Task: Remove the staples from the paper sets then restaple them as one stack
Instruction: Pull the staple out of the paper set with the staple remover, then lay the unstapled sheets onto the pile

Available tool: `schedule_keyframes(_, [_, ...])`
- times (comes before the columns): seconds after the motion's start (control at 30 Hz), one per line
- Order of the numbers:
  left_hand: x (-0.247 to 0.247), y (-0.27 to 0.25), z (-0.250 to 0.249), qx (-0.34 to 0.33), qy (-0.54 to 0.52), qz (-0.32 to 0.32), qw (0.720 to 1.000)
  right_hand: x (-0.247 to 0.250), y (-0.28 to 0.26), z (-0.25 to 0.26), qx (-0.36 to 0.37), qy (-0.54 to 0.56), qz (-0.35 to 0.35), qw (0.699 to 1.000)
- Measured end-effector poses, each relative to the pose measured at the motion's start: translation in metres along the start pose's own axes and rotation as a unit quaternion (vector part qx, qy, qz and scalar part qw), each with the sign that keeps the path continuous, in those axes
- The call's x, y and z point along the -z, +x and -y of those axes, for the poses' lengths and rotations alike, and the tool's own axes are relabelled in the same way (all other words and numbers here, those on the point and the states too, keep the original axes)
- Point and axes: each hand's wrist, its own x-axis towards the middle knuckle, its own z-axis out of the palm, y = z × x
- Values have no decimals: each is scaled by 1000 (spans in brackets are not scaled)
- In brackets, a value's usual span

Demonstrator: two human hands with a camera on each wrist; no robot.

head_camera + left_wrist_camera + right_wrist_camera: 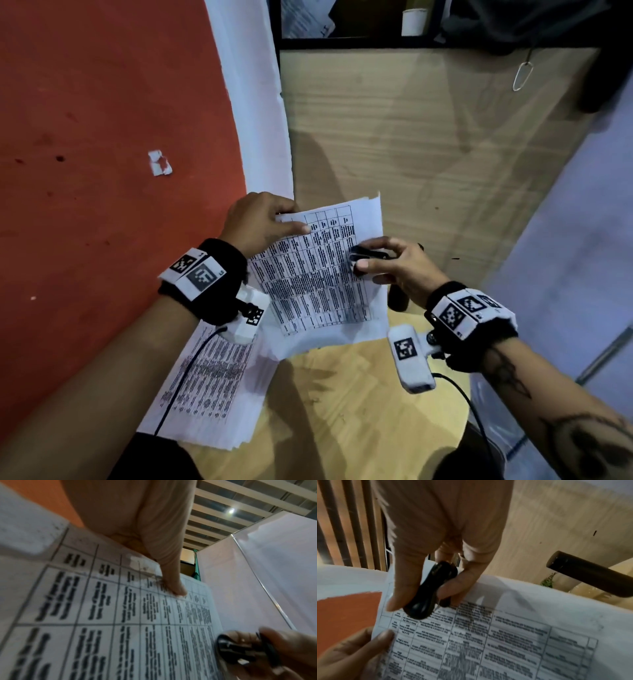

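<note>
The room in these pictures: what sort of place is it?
Probably an office or study corner: a wooden desk, printed papers held up, another paper pile, a white partition.

The print on the sheets (318,267) is too blurred to read in every view. The right hand (399,265) covers most of the black tool (368,256), hiding its tip. No staple can be made out. The left wrist hides part of the lower stack (212,387).
</note>
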Motion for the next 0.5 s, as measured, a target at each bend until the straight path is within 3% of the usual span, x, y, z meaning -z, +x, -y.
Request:
schedule_keyframes(0.23, [-2,-11,25,47,-84,-107,990,6,1,7,41,56,-21,997])
schedule_keyframes(0.3, [2,-15,40,101,-245,-132,955,14,3,9,44,82,-34,995])
schedule_keyframes(0.4, [-7,-28,54,166,-481,-65,859,17,5,10,47,130,-31,990])
schedule_keyframes(0.43, [-13,-31,56,179,-507,-35,843,17,5,10,45,147,-25,988])
schedule_keyframes(0.5, [-24,-37,54,180,-503,-9,845,15,5,10,35,166,-13,985])
